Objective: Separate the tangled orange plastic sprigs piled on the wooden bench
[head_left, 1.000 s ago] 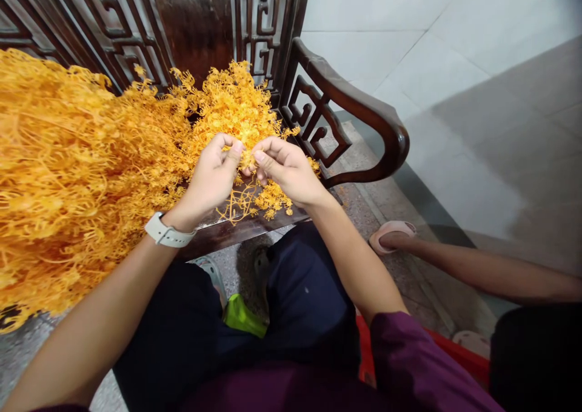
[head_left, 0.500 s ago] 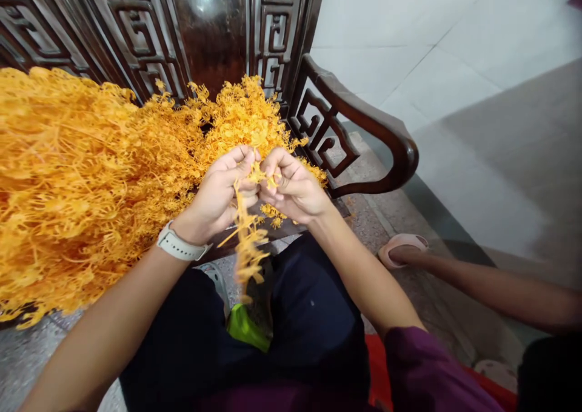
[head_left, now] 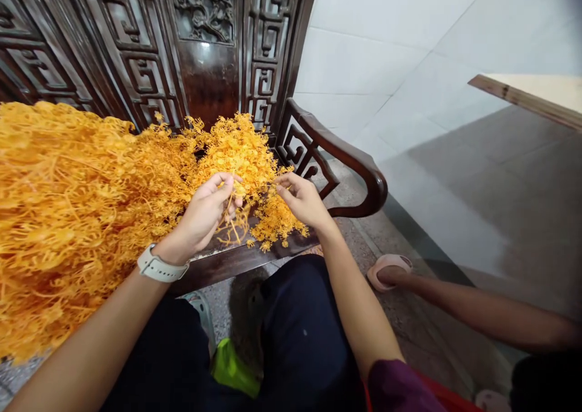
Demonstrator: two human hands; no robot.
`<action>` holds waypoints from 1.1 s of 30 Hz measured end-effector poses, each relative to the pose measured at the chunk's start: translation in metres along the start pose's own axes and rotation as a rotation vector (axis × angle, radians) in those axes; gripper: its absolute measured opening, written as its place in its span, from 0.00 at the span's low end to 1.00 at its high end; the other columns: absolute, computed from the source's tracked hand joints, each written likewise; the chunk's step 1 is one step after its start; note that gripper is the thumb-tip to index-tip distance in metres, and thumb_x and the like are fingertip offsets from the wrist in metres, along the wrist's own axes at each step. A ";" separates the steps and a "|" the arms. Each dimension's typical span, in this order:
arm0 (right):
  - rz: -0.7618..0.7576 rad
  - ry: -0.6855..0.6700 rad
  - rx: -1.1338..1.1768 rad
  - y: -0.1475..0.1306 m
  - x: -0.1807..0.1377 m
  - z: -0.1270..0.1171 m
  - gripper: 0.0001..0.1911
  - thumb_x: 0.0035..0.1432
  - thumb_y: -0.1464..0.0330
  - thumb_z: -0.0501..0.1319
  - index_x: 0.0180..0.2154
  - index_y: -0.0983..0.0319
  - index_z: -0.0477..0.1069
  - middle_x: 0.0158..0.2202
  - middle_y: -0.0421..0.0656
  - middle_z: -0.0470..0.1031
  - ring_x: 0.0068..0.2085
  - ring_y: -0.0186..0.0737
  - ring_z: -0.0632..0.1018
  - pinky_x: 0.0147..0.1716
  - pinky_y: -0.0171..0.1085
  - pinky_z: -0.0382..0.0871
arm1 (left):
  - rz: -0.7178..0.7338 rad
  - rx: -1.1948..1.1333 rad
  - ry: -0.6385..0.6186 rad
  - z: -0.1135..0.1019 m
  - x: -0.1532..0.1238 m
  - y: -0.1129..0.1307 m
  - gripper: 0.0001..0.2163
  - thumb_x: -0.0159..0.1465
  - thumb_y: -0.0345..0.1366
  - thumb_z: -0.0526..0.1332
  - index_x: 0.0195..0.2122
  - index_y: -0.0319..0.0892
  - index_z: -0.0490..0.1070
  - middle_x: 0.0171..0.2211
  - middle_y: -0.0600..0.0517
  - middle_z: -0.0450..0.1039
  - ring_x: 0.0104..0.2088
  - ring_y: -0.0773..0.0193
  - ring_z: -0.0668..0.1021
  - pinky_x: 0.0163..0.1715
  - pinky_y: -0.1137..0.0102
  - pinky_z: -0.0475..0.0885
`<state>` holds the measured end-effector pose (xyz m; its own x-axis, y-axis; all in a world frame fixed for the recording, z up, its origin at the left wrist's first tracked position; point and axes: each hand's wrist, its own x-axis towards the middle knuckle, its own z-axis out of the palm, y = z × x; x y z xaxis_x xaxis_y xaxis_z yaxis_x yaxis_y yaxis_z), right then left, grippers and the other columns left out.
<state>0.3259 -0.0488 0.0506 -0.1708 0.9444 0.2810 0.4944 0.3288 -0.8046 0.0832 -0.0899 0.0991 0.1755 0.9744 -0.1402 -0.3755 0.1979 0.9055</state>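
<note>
My left hand (head_left: 207, 209) is closed in a pinch around an orange plastic flower sprig (head_left: 233, 209), whose thin stems hang below the fingers. To its right, my right hand (head_left: 302, 200) has thumb and forefinger brought together at the edge of the orange pieces. A small orange plastic flower piece (head_left: 274, 183) seems to be at those fingertips, though it blends into what lies behind. Beyond both hands sits a heap of orange plastic flowers (head_left: 236, 148). A smaller cluster of them (head_left: 277, 218) lies below the right hand on the bench seat (head_left: 204, 272).
A much larger orange heap (head_left: 82, 218) fills the left side. The dark carved bench has a curved armrest (head_left: 359, 163) at right. Another person's foot in a pale slipper (head_left: 388, 272) rests on the floor. A board edge (head_left: 522, 100) juts in at upper right.
My hands have moved apart, the left toward the left and the right toward the right. The orange strip that dangled between them no longer hangs there. The view has shifted.
</note>
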 end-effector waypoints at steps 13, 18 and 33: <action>0.366 0.106 -0.366 0.057 0.006 -0.025 0.05 0.59 0.66 0.64 0.35 0.60 0.75 0.23 0.37 0.69 0.27 0.38 0.70 0.31 0.39 0.57 | 0.014 0.188 -0.056 -0.004 0.006 -0.005 0.11 0.63 0.37 0.73 0.39 0.40 0.73 0.40 0.47 0.83 0.22 0.76 0.62 0.21 0.76 0.53; 0.113 0.018 0.073 0.002 -0.003 -0.003 0.18 0.68 0.53 0.62 0.38 0.61 0.76 0.30 0.40 0.75 0.30 0.35 0.71 0.33 0.38 0.64 | 0.046 0.145 -0.062 -0.002 0.005 -0.007 0.12 0.60 0.39 0.77 0.39 0.40 0.78 0.36 0.51 0.79 0.25 0.75 0.66 0.22 0.77 0.56; -0.034 -0.045 0.602 -0.055 -0.013 0.031 0.15 0.67 0.56 0.69 0.35 0.60 0.78 0.28 0.37 0.74 0.26 0.30 0.70 0.28 0.36 0.65 | 0.029 0.074 -0.169 0.010 -0.002 -0.011 0.15 0.64 0.40 0.74 0.50 0.41 0.85 0.22 0.57 0.63 0.22 0.74 0.58 0.20 0.75 0.50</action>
<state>0.2744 -0.0795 0.0746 -0.2200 0.9282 0.3002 -0.0788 0.2898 -0.9538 0.0962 -0.0954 0.0940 0.3182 0.9467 -0.0495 -0.3159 0.1551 0.9360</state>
